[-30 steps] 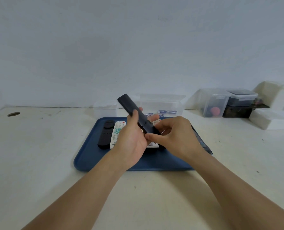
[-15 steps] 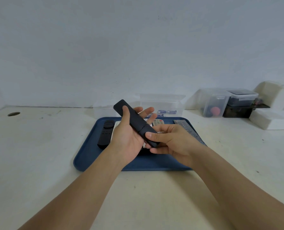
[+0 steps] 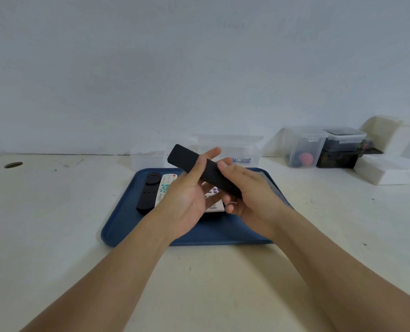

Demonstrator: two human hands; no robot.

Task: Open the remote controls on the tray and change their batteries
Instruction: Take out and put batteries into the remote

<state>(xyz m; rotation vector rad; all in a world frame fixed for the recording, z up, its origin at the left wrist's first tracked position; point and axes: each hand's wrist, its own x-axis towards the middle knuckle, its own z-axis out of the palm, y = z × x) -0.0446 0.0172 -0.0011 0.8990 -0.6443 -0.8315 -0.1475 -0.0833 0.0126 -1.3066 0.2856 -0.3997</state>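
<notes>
Here, at nine o'clock on our dark blue plastic tray (image 3: 118,226) lie a black remote (image 3: 148,195) and a white remote (image 3: 165,186). Our left hand (image 3: 187,200) and right hand (image 3: 249,195) clasp the slim matte-black remote control (image 3: 199,167) above it, fingers curled around.

- Both hands are up over the blue tray (image 3: 118,226) in the middle of the frame, with a slim black remote (image 3: 200,172) held between them, plain side up and slanting from upper left to lower right.
- Left hand (image 3: 187,200) cradles it from below, thumb laid across the top.
- Right hand (image 3: 249,190) has the lower end, thumb on top, fingers curled underneath.
- On the tray, left of the hands: another black remote (image 3: 149,194), and a white remote (image 3: 167,185) with coloured buttons right beside it.
- Behind the tray there's a clear box (image 3: 232,149) with blue batteries (image 3: 241,160) inside.
- Right of the frame, by the wall: more clear containers (image 3: 304,147), one showing something red.
</notes>
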